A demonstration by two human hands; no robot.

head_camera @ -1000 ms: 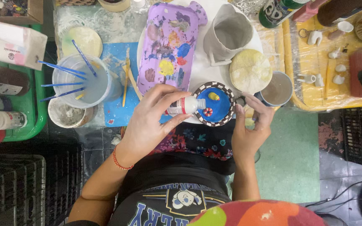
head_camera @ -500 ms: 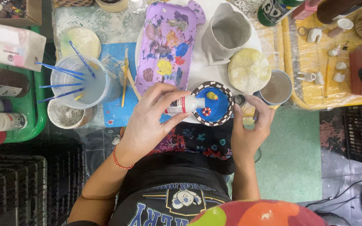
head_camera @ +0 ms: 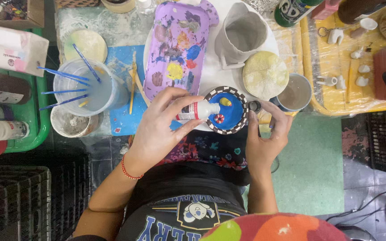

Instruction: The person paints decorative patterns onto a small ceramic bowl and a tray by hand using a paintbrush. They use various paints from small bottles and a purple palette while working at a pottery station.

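Note:
My left hand (head_camera: pixel 159 127) grips a small white glue bottle (head_camera: pixel 199 110), held sideways with its nozzle over a small round dish (head_camera: pixel 227 110). The dish is blue inside with a black-and-white checked rim, and holds a yellow piece and a red-and-white piece. My right hand (head_camera: pixel 264 134) touches the dish's right side and pinches a small dark cap (head_camera: pixel 255 105) at the fingertips. A purple paint palette (head_camera: pixel 177 44) with several colour blobs lies just above my left hand.
A clear water cup (head_camera: pixel 86 87) with blue brushes stands at left, a grey clay jug (head_camera: pixel 240 33) and a round pale lid (head_camera: pixel 265 73) at top centre. A yellow tray (head_camera: pixel 331 96) with small white pieces sits right. Green tray (head_camera: pixel 32 129) at far left.
The view has shifted slightly. Both hands stay at the dish, with the bottle still over its blue inside.

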